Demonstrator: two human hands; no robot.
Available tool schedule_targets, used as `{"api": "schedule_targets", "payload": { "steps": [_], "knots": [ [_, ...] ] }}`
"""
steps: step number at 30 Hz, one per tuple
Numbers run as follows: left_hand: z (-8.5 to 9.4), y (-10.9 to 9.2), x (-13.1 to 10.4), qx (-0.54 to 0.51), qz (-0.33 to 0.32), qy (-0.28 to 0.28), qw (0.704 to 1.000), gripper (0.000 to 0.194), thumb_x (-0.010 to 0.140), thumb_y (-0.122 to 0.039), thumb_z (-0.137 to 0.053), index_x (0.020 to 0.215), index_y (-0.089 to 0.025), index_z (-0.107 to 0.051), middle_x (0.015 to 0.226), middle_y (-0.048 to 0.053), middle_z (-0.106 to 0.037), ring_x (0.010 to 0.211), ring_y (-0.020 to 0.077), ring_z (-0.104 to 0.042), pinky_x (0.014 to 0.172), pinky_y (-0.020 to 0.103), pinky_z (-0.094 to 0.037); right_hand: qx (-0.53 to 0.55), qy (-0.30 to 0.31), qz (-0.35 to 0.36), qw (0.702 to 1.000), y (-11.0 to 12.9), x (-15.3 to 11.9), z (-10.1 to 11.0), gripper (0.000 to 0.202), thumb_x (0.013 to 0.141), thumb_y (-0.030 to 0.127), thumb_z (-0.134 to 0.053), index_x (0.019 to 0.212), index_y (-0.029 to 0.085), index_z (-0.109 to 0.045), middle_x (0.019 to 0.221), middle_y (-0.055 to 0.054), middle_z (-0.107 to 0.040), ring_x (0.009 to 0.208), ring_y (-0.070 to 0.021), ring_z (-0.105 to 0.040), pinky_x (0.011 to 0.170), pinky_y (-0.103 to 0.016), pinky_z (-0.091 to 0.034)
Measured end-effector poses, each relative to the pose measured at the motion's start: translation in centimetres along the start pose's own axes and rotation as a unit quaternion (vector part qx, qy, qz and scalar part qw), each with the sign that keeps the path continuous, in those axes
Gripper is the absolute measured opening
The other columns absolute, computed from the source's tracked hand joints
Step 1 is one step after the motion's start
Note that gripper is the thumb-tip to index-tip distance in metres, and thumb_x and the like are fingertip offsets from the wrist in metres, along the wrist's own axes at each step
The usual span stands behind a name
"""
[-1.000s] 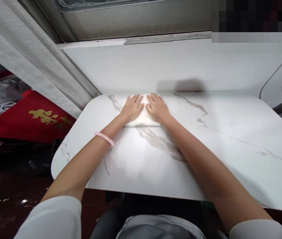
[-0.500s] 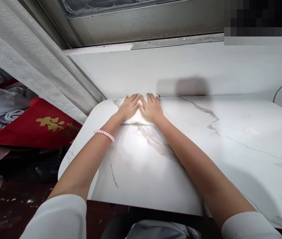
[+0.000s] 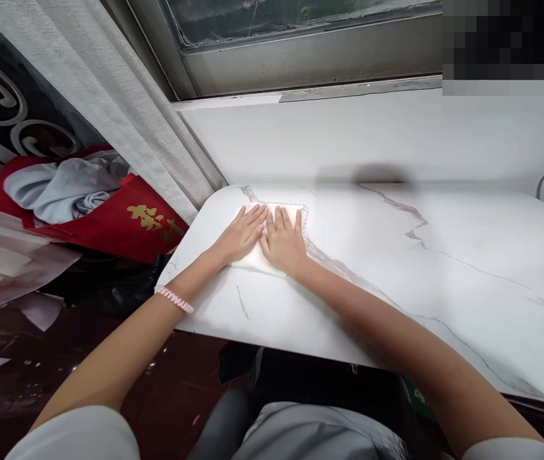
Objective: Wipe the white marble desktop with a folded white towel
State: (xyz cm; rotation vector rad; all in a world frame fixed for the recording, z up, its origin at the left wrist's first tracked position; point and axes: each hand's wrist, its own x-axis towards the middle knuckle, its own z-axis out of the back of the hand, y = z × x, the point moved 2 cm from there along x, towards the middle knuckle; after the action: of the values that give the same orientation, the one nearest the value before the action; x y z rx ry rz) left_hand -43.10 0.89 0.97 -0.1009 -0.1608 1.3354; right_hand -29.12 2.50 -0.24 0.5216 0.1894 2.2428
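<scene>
A folded white cloth (image 3: 257, 259) lies flat on the white marble-patterned table (image 3: 377, 268), towards its left end. My left hand (image 3: 243, 235) rests flat on the cloth's left part, fingers stretched out. Beside it, my right hand (image 3: 284, 241) presses flat on the right part with its fingers spread. The fingertips of both hands point away from me and nearly meet in the middle. Much of the cloth is hidden under the palms. A pink coiled band (image 3: 174, 298) circles my left wrist.
Behind the table stands a white wall panel (image 3: 339, 137) below a window (image 3: 300, 19). A pale curtain (image 3: 123, 96) hangs at the left. Past it, a red bag (image 3: 142, 220) with gold lettering holds grey cloth (image 3: 75, 185).
Both hands have slid the cloth back towards me, away from the wall. The camera view has shifted, showing more of the bag and window at the left.
</scene>
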Motion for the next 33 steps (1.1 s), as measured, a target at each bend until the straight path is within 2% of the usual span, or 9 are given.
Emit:
{"api": "schedule_targets", "payload": {
  "steps": [5, 10, 13, 16, 18, 21, 26, 29, 33],
  "knots": [
    [0.1, -1.8, -6.7, 0.009, 0.016, -0.023, 1.0, 0.061, 0.102, -0.036, -0.014, 0.156, -0.009, -0.028, 0.163, 0.012, -0.028, 0.153, 0.0206, -0.02, 0.126, 0.047, -0.014, 0.008, 0.038, 0.056, 0.998, 3.8, -3.8, 0.8, 0.06, 0.1, 0.028, -0.035, 0.149, -0.007, -0.037, 0.156, -0.028, -0.034, 0.149, -0.0363, -0.026, 0.123, -0.056, -0.012],
    [-0.2, -3.1, -13.6, 0.01, 0.056, -0.047, 0.997, 0.058, 0.104, -0.036, -0.015, 0.159, -0.018, -0.022, 0.163, 0.009, -0.03, 0.151, 0.0211, -0.023, 0.126, 0.048, -0.017, 0.053, 0.118, 0.096, 0.987, 7.4, -7.6, 2.0, 0.064, 0.1, 0.03, -0.035, 0.152, -0.007, -0.03, 0.16, -0.026, -0.023, 0.151, -0.0381, -0.016, 0.124, -0.057, -0.014],
    [-0.2, -3.0, -16.3, 0.015, 0.061, -0.057, 0.996, 0.057, 0.104, -0.035, -0.016, 0.161, -0.027, -0.012, 0.163, 0.004, -0.028, 0.151, 0.0212, -0.025, 0.126, 0.05, -0.019, 0.097, 0.146, 0.115, 0.978, 9.0, -8.7, 2.4, 0.065, 0.1, 0.031, -0.034, 0.152, -0.008, -0.027, 0.161, -0.027, -0.019, 0.152, -0.0383, -0.01, 0.125, -0.058, -0.01],
    [0.2, -1.3, -17.1, 0.024, 0.062, -0.049, 0.997, 0.058, 0.104, -0.036, -0.017, 0.161, -0.027, -0.012, 0.164, 0.004, -0.028, 0.151, 0.0224, -0.026, 0.125, 0.05, -0.021, 0.12, 0.156, 0.115, 0.974, 10.2, -8.0, 1.8, 0.066, 0.1, 0.031, -0.034, 0.153, -0.008, -0.027, 0.161, -0.026, -0.019, 0.152, -0.0373, -0.009, 0.125, -0.057, -0.008],
    [0.6, 0.7, -16.6, 0.026, 0.07, -0.038, 0.996, 0.059, 0.103, -0.038, -0.016, 0.16, -0.023, -0.018, 0.163, 0.006, -0.028, 0.151, 0.0232, -0.025, 0.125, 0.049, -0.02, 0.123, 0.163, 0.108, 0.973, 10.8, -6.6, 1.0, 0.067, 0.1, 0.033, -0.033, 0.153, -0.006, -0.026, 0.162, -0.024, -0.018, 0.153, -0.0363, -0.008, 0.125, -0.056, -0.007],
    [1.1, 4.2, -14.3, 0.027, 0.089, -0.021, 0.995, 0.061, 0.102, -0.04, -0.015, 0.157, -0.016, -0.026, 0.162, 0.01, -0.031, 0.151, 0.0237, -0.025, 0.125, 0.049, -0.02, 0.126, 0.167, 0.083, 0.974, 11.3, -3.0, -0.3, 0.067, 0.1, 0.033, -0.032, 0.155, -0.005, -0.024, 0.164, -0.023, -0.015, 0.154, -0.0338, -0.007, 0.125, -0.054, -0.005],
    [1.4, 8.9, -7.2, 0.032, 0.103, -0.007, 0.994, 0.062, 0.099, -0.037, -0.017, 0.154, -0.013, -0.031, 0.162, 0.011, -0.032, 0.151, 0.0215, -0.026, 0.125, 0.045, -0.016, 0.133, 0.183, -0.039, 0.973, 9.4, 5.0, -2.2, 0.064, 0.099, 0.035, -0.031, 0.156, 0.006, -0.029, 0.166, -0.022, -0.012, 0.153, -0.0347, -0.003, 0.124, -0.055, -0.005],
    [1.4, 10.4, -2.2, 0.036, 0.107, -0.006, 0.994, 0.061, 0.098, -0.032, -0.018, 0.152, -0.01, -0.034, 0.161, 0.013, -0.033, 0.15, 0.0221, -0.027, 0.125, 0.046, -0.014, 0.12, 0.122, -0.068, 0.983, 7.0, 8.9, -3.1, 0.059, 0.098, 0.032, -0.032, 0.152, 0.009, -0.039, 0.164, -0.022, -0.021, 0.154, -0.034, -0.01, 0.123, -0.055, -0.008],
    [1.1, 11.4, 3.5, 0.036, 0.082, -0.012, 0.996, 0.058, 0.098, -0.03, -0.022, 0.152, -0.012, -0.035, 0.16, 0.013, -0.035, 0.149, 0.0219, -0.029, 0.124, 0.045, -0.015, 0.074, 0.032, -0.071, 0.994, 3.6, 11.7, -4.0, 0.053, 0.1, 0.029, -0.03, 0.148, 0.011, -0.044, 0.16, -0.02, -0.033, 0.152, -0.0312, -0.021, 0.123, -0.051, -0.012]
  ]
}}
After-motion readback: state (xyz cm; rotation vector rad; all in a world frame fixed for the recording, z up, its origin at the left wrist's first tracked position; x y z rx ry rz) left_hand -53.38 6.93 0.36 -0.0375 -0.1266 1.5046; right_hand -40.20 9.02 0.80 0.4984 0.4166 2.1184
